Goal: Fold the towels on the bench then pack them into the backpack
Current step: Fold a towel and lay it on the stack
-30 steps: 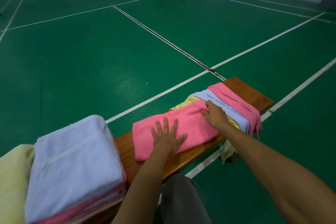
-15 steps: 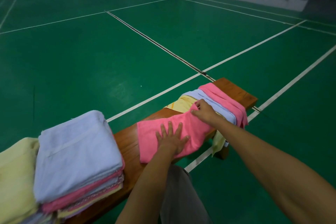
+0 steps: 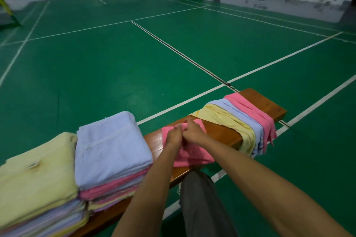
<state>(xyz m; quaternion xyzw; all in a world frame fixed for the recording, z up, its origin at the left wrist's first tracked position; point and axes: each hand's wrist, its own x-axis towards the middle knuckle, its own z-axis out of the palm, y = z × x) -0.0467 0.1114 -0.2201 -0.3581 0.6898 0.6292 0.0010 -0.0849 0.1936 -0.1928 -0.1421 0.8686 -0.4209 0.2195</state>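
Trouser leg: a grey trouser leg shows below the forearms, nearer than both hands.
Left hand: the left hand has its fingers curled, pinching the far edge of the pink towel.
Right hand: the right hand touches the left, its fingers curled round the same raised edge.
Pink towel: the pink towel lies folded on the bench under both hands, its near edge at the bench front.
Bench: the wooden bench runs from left of the hands to far right.
Folded stacks: left of the hands stands a stack topped by a light blue towel; further left, a stack topped by a pale yellow towel.
Unfolded towels: right of the hands and beyond, a yellow towel, a pale blue towel and another pink towel hang draped across the bench.
Floor: a green court floor with white lines lies beyond.
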